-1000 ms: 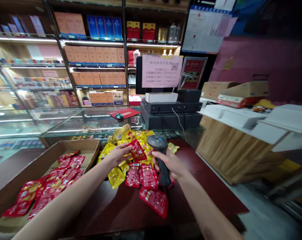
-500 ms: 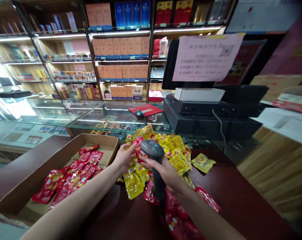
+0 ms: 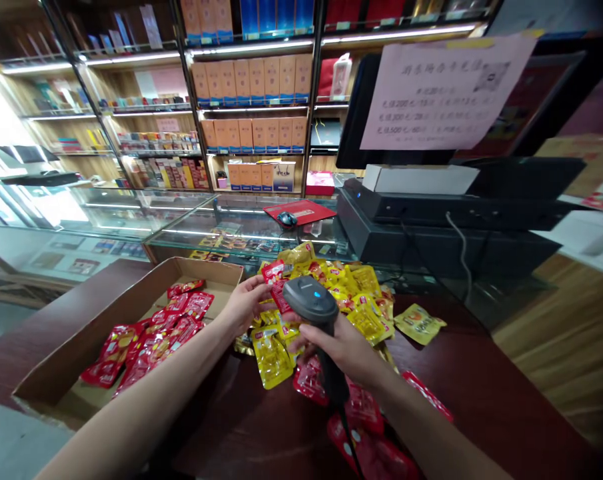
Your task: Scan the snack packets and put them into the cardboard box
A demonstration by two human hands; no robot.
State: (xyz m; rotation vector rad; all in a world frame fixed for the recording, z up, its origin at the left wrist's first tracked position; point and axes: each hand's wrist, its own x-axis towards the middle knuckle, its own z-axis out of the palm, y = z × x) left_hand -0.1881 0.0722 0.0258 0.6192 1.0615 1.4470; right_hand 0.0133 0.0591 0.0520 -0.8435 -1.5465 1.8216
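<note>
My right hand (image 3: 344, 347) is wrapped round the handle of a dark grey barcode scanner (image 3: 311, 298), whose cord hangs down toward me. Just left of the scanner's head, my left hand (image 3: 246, 303) pinches a red snack packet (image 3: 275, 277) by its edge. Beneath and behind both hands spreads a pile of yellow snack packets (image 3: 271, 357) with a few red ones mixed in. More red packets (image 3: 361, 407) lie under my right wrist. To the left, a cardboard box (image 3: 46, 370) holds several red packets (image 3: 146, 347).
One yellow packet (image 3: 420, 325) lies apart on the dark wooden table (image 3: 241, 427). Behind stand a glass counter (image 3: 196, 230), a red mouse pad (image 3: 311, 211) with a mouse, and a monitor (image 3: 354, 107) with a paper sign over a black cash-register base (image 3: 431, 243). Stocked shelves line the wall.
The red packet now shows more clearly between my left fingers and the scanner. My right fingers have drawn away from it with the scanner. The view has shifted slightly.
</note>
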